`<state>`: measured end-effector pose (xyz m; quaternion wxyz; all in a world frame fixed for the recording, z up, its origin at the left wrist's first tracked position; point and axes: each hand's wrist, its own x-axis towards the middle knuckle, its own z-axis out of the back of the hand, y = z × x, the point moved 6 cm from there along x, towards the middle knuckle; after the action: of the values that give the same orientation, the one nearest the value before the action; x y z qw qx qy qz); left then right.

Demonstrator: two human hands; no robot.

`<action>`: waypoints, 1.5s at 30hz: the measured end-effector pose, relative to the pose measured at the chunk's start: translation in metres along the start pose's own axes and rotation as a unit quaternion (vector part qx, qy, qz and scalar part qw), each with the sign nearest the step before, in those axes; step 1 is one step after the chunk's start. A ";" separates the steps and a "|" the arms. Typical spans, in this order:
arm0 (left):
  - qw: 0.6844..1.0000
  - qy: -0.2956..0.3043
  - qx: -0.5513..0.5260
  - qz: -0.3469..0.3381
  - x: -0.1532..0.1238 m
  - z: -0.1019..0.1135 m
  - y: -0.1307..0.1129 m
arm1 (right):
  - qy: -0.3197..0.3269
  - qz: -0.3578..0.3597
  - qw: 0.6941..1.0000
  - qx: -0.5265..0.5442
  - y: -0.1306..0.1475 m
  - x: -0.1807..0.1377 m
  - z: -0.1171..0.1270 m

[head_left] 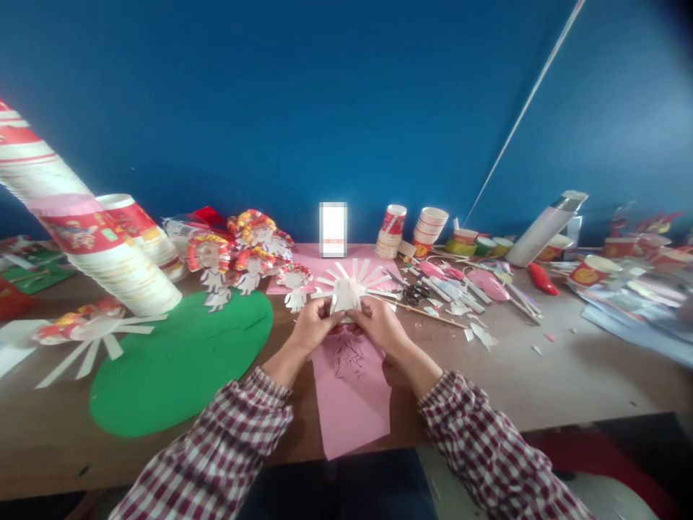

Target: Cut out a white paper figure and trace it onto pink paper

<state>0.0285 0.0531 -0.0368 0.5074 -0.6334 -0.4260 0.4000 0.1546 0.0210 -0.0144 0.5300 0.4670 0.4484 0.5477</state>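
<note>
My left hand (pixel 315 325) and my right hand (pixel 382 326) meet in front of me, fingers closed on the lower edge of a small white paper cutout (pixel 346 292). White strips (pixel 369 271) fan out behind the cutout, like those of a cut-open paper cup; whether the two are joined I cannot tell. Below my hands lies a sheet of pink paper (pixel 354 412) with black pen lines on it. Finished-looking paper figures with red and yellow curled rims (pixel 250 271) stand to the left, and a smaller paper figure (pixel 295 289) is nearest my left hand.
A green oval sheet (pixel 184 368) lies left, beside a leaning stack of paper cups (pixel 102 231). Another cut cup (pixel 92 328) rests there. Black scissors (pixel 416 292), a wooden stick (pixel 433 315) and paper scraps (pixel 481 334) lie right. A silver-topped flask (pixel 544 231) leans behind.
</note>
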 end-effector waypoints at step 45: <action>0.992 -0.060 0.091 -0.063 0.002 0.014 -0.003 | 0.032 0.000 0.999 -0.003 0.000 -0.001 -0.003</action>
<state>0.0158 0.0598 -0.0367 0.5611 -0.5312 -0.4563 0.4413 0.1514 0.0201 -0.0153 0.5170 0.4474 0.4632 0.5639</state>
